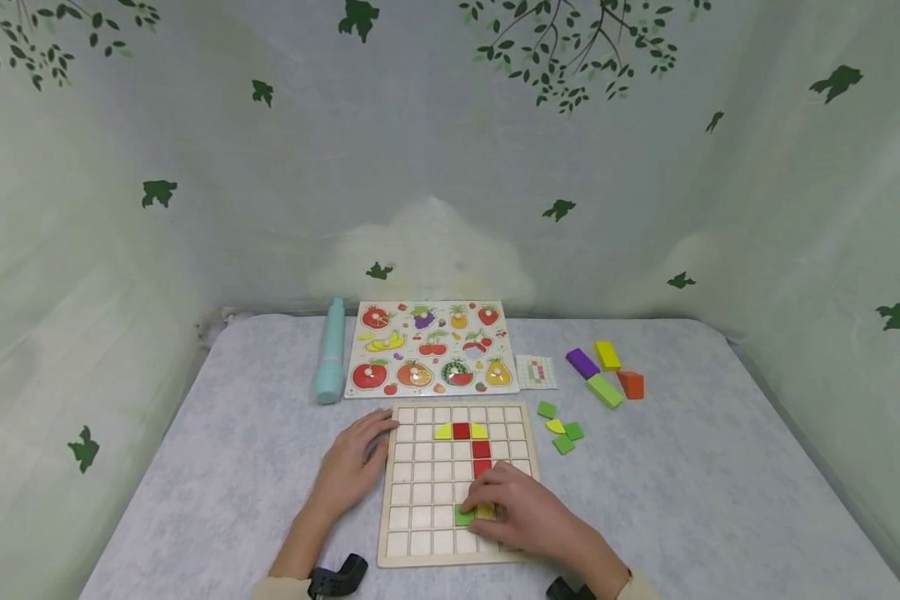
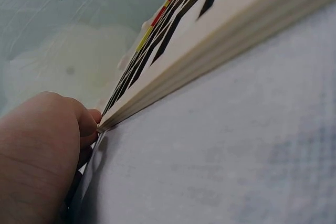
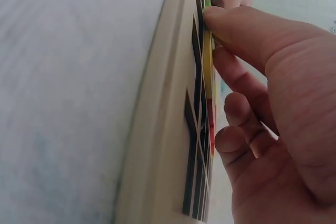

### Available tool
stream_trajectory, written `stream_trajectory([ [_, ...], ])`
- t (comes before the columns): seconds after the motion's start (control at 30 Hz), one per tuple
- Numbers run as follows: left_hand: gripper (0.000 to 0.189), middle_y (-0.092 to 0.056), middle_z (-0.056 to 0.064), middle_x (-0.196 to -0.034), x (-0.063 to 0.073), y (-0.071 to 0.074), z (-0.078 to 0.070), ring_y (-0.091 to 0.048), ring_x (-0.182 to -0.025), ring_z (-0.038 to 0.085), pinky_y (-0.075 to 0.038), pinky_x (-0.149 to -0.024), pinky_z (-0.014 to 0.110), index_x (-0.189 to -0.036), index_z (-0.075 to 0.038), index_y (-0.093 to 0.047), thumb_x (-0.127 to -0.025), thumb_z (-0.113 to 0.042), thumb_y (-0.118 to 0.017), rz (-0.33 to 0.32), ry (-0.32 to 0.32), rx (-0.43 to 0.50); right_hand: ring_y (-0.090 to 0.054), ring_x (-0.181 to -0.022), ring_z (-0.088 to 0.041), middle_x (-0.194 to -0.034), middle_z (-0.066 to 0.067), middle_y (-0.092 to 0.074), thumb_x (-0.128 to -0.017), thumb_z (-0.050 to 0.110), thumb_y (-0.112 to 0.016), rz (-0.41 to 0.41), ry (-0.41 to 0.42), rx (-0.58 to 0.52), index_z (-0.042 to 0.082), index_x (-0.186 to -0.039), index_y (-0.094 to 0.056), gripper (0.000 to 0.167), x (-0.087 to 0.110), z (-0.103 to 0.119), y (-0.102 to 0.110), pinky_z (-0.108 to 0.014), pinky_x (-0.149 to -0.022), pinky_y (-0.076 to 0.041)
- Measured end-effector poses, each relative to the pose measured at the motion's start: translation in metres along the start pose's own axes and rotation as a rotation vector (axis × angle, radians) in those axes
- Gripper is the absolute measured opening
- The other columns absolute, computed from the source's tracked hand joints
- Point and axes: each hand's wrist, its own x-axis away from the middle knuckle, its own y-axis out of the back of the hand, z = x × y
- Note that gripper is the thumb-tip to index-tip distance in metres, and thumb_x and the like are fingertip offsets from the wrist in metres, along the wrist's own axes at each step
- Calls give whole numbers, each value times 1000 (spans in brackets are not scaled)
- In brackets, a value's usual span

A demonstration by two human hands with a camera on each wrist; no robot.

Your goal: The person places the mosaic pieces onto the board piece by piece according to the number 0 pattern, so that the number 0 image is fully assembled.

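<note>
A wooden grid board [image 1: 420,543] lies on the table. On its left edge, near the far corner, rest the fingers of my left hand [image 1: 348,468]; the left wrist view shows them against the board's rim. My right hand [image 1: 521,510] is low over the board's near right part, its thumb and index finger pinching a green square tile [image 1: 462,518] at a cell. Just right of that tile is a yellow piece [image 1: 486,511], partly under the fingers. Farther up sit a red tile [image 1: 461,431] between two yellow curved pieces [image 1: 443,432], and more red tiles [image 1: 481,449] below.
Right of the board lie loose green tiles [image 1: 564,444] and a yellow piece [image 1: 555,426]. Coloured blocks [image 1: 606,390] are farther back. Behind the board are a fruit puzzle [image 1: 438,389], a small pattern card [image 1: 536,372] and a light-blue cylinder [image 1: 331,354].
</note>
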Motion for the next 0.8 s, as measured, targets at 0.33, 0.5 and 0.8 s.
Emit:
stream_trajectory([
  [0.33,31,-57,5,-151,-1,-1,2,-48,-145,30,-39,-118,59,-131,-11,-70,-101,-12,-62,-2,-4,-4,-54,-104,-3,-109,22,-65,-93,30,-79,-62,-76,37,33,-106,-78,14,4,-9,15,-24,-87,-55],
  [0.5,31,-57,5,-151,-2,0,1,-48,-145,30,-39,-117,59,-131,-11,-70,-101,-12,-62,-5,-4,0,-56,-103,-7,-109,17,-68,-89,25,-83,-195,-135,119,26,-107,-79,19,10,-25,37,-29,-86,-57],
  [0.8,31,-57,4,-151,1,-1,1,-48,-145,30,-39,-117,60,-131,-13,-70,-101,-12,-62,-2,10,5,-59,-105,-18,-115,1,-73,-86,17,-84,-369,-343,241,17,-112,-77,27,15,-64,62,-40,-88,-58],
])
